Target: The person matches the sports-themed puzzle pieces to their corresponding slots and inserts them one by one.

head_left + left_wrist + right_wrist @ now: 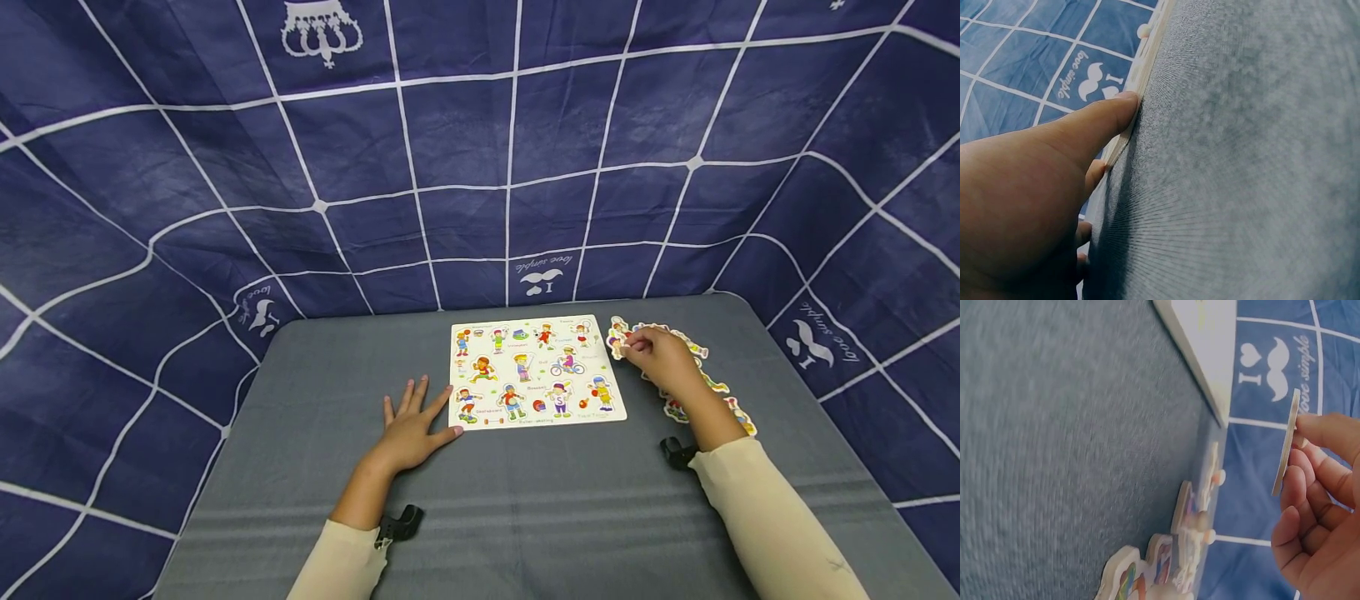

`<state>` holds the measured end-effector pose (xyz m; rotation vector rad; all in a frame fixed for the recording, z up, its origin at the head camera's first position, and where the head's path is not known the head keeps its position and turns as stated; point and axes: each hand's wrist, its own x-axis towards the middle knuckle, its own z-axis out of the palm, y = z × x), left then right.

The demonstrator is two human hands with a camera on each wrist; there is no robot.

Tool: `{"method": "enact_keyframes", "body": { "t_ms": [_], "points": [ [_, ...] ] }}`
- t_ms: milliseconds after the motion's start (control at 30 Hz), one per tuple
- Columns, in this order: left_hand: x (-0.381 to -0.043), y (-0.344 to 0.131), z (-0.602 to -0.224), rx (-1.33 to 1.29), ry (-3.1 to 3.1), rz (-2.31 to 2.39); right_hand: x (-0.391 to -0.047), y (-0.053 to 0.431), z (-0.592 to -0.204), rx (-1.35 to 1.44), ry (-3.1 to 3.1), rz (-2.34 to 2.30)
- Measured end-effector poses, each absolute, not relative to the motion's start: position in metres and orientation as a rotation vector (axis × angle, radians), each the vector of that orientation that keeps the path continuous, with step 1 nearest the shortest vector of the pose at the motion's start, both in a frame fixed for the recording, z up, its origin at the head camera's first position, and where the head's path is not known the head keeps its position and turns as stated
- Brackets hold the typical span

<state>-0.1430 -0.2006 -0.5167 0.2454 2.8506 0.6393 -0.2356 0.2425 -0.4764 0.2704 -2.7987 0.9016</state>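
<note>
A flat puzzle board (487, 393) printed with small sports figures lies on the grey cloth. My left hand (408, 435) rests beside its near left corner with fingers spread, thumb and index finger touching the edge. In the left wrist view, the left thumb (1100, 122) lies against the board's pale side. My right hand (666, 360), past the board's right side, pinches a thin wooden puzzle piece (1287, 447) between thumb and fingers, by a small knob on it. The piece is edge-on in the right wrist view, held above the cloth; its picture is hidden there.
Several loose puzzle pieces (740, 414) lie in a cluster right of the board, partly under my right hand and forearm. Some show knobs in the right wrist view. A dark blue curtain (465, 217) with white lines hangs behind and at both sides of the grey table (510, 517).
</note>
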Motion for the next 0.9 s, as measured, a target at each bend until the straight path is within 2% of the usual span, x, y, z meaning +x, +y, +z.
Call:
{"method": "enact_keyframes", "body": {
  "t_ms": [900],
  "points": [
    [-0.142, -0.2, -0.513, 0.25, 2.845, 0.639, -0.202, 0.195, -0.473, 0.327, -2.839, 1.017]
  ]
}}
